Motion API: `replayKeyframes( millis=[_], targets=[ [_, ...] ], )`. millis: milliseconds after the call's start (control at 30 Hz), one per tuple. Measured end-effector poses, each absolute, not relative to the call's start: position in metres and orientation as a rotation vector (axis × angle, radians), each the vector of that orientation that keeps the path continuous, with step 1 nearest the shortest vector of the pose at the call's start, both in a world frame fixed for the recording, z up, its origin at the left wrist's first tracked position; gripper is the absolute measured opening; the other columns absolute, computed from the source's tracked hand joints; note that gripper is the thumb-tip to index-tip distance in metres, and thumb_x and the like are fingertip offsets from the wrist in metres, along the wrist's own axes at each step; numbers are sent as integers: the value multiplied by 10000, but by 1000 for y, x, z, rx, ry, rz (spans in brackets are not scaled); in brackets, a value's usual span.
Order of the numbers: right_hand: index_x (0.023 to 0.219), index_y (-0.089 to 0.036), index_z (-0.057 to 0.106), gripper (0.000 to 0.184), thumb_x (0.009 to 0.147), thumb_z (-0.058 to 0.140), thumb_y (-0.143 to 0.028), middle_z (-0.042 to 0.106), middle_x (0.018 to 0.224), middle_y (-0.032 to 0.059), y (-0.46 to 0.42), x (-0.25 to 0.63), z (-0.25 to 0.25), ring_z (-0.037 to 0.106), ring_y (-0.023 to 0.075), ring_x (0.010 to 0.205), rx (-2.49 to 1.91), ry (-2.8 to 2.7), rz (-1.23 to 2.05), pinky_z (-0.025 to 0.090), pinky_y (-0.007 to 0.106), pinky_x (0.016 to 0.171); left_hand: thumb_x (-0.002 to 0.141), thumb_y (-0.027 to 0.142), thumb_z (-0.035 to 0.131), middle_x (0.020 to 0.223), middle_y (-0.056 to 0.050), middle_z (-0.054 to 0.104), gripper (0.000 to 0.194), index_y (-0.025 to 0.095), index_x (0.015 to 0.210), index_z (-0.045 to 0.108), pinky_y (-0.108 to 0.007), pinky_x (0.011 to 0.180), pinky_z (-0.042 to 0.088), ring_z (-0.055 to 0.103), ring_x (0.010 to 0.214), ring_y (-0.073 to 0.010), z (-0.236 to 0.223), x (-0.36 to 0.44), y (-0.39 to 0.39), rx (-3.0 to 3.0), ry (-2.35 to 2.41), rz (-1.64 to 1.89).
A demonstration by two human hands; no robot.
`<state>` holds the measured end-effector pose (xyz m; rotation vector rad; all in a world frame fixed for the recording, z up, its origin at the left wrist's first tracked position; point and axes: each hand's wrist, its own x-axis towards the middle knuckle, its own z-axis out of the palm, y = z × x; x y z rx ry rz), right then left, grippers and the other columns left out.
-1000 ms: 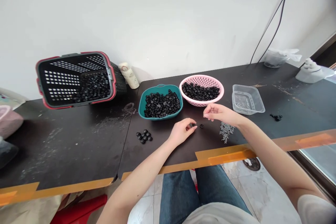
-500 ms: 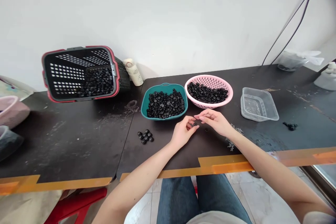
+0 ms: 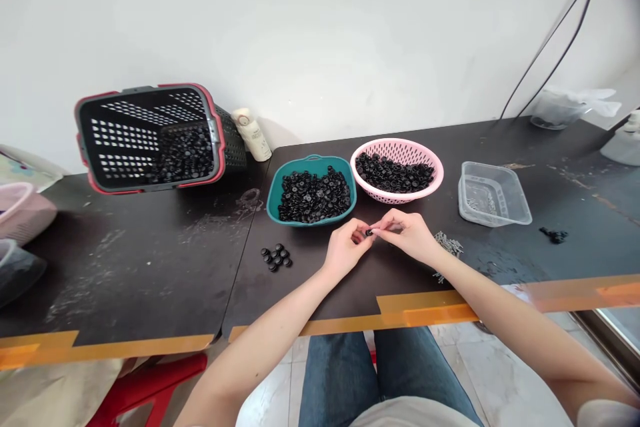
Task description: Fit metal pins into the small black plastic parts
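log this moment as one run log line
left hand: pinching small black round part | right hand: fingertips at same part | nearby: teal bowl of black parts, pink colander, loose screws

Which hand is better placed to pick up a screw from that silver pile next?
Probably your right hand: it sits closest to the loose pile of silver metal screws, while your left hand is farther away. Both are at the small black round part, so the right would need to come off it first.
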<state>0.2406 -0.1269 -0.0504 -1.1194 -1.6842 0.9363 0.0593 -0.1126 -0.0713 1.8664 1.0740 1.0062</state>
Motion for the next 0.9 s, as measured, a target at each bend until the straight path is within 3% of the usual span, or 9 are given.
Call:
replayKeyframes(
  millis=[167,400,600,767,900],
  targets=[
    [708,-215,527,179,841,620,-292,724,864,41,-128,243,-46,694,220,830,-1098,-1883,686,545,329,717,777,387,679,759,7,647,228,173,838,628,-213,615,478,566,627,-99,-73,58,-112,1842,1074,1020],
    [842,-225,626,53,854,607,-273,716,843,19,-128,252,-39,685,186,760,-1078,-2019,650,537,297,717,818,310,650,817,-12,711,171,190,934,682,-236,672,518,656,685,-132,-76,57,-113,1791,979,973],
    [818,-204,627,160,795,683,-352,675,775,18,-128,245,-43,644,173,689,-1122,-1759,839,532,299,675,759,349,711,837,-17,699,233,179,911,661,-242,665,525,639,680,-127,-74,59,-113,1768,1041,1090],
    [908,-185,659,283,793,650,-444,671,776,32,-122,263,-35,611,172,679,-1201,-1787,1208,498,299,630,766,349,706,806,-13,689,220,172,886,653,-239,662,524,631,665,-119,-75,59,-112,1753,1009,1077],
    [925,-201,690,325,684,746,-412,676,813,32,-116,285,-29,591,189,730,-1350,-2146,1090,465,301,661,795,342,677,853,-29,690,232,172,950,645,-251,684,532,639,690,-122,-79,60,-111,1681,980,1066]
  ],
)
